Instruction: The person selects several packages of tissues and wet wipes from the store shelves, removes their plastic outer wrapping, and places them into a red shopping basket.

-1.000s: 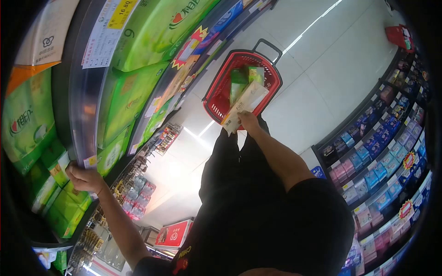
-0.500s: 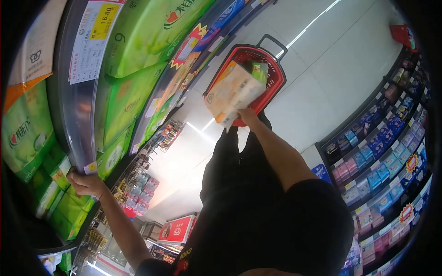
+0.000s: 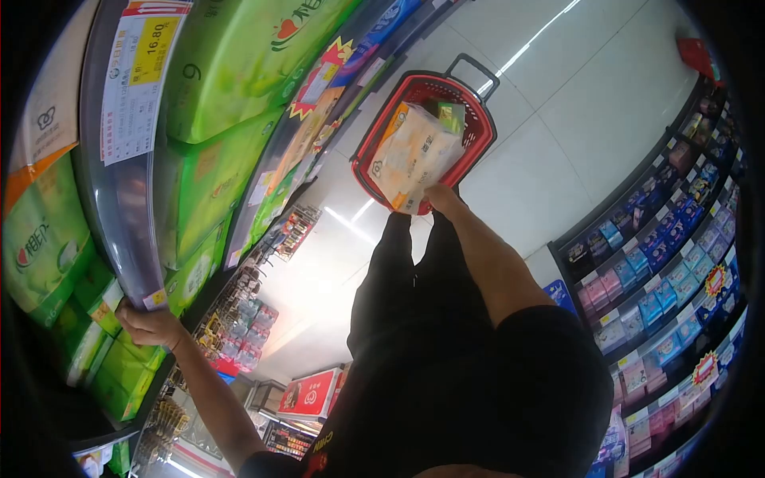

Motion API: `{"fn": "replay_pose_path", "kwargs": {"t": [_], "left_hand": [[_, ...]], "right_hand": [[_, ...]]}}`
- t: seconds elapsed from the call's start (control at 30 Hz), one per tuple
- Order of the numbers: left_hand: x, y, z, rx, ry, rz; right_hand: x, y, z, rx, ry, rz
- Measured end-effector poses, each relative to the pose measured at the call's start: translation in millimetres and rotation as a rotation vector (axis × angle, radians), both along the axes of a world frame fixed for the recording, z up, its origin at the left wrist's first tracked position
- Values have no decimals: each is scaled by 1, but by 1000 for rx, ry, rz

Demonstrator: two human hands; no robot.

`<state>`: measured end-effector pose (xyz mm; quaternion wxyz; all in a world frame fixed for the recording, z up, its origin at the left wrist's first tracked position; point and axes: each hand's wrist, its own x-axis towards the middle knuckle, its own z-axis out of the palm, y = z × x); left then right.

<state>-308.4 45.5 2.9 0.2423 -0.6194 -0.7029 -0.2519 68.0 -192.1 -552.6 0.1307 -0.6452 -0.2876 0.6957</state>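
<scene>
A red shopping basket (image 3: 368, 159) with a black rim and handle stands on the floor. Inside it lies an orange and white tissue pack (image 3: 414, 155), beside a smaller green pack (image 3: 452, 116). My right hand (image 3: 443, 199) is at the near end of the tissue pack, its thumb and fingers closed on the corner. On the left, my left hand (image 3: 149, 325) is curled round the lower end of the shelf's edge strip (image 3: 123, 207), just below a small yellow price label. Green tissue packs (image 3: 119, 370) are next to that hand.
Shelves of large green packs (image 3: 231, 72) line the left side. Along the right curve racks of small blue and pink packs (image 3: 661, 299). A red box (image 3: 309, 392) and hanging goods (image 3: 259, 327) are at the lower left. Pale floor tiles (image 3: 550, 151) surround the basket.
The tissue pack has settled lower and flatter in the basket, with my right hand still at its corner. The shelf has shifted slightly left in view, while my left hand keeps its hold.
</scene>
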Motion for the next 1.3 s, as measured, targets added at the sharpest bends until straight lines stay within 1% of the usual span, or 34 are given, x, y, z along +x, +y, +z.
{"fn": "replay_pose_path", "kwargs": {"t": [0.03, 0.13, 0.23, 0.33, 0.43, 0.53, 0.63, 0.73, 0.83, 0.87, 0.93, 0.97, 1.0, 1.1, 1.13, 1.23, 1.27, 1.3], "left_hand": [[-1, 0, 0, -1, 8, 1], [-9, 0, 0, -8, 118, -18], [-13, 0, 0, -15, 138, -20], [-6, 0, 1, -10, 16, -26], [-6, -1, 1, -18, 76, 2], [-1, 0, 0, -8, 6, 18], [-5, -1, 0, -15, 75, 36], [-24, -2, 2, -34, 47, 17], [-31, -1, 4, -49, 181, 48], [-32, -3, 6, -72, 172, 14], [-45, -5, 5, -73, 362, 5], [-55, -6, 7, -72, 457, 0], [-72, -11, 16, -163, 441, 49], [-76, -9, 15, -52, 867, -127], [-75, -10, 17, -112, 826, -107], [-79, -12, 16, -52, 905, -131], [-78, -12, 19, -63, 962, -108], [-80, -13, 21, -72, 954, -99]], "right_hand": [[-5, 1, 4, 16, -21, -24], [-9, 6, 8, -60, -290, 51], [9, 12, -3, 323, -517, 466], [48, 28, 5, 798, -571, 425], [86, 54, 9, 449, -463, 305], [120, 63, 8, 466, -514, 213], [142, 78, 17, 200, -542, 310], [145, 74, 23, 111, -631, 116], [150, 73, 25, 20, -636, 85], [152, 73, 23, -15, -642, 52], [156, 72, 14, -102, -665, -82], [159, 73, 11, -99, -658, -109], [164, 74, 7, -97, -651, -137], [177, 79, -7, -91, -658, -175], [181, 81, -12, -90, -663, -179], [191, 86, -36, -111, -632, -125], [192, 88, -48, -137, -661, -108], [190, 88, -49, -144, -669, -115]]}}
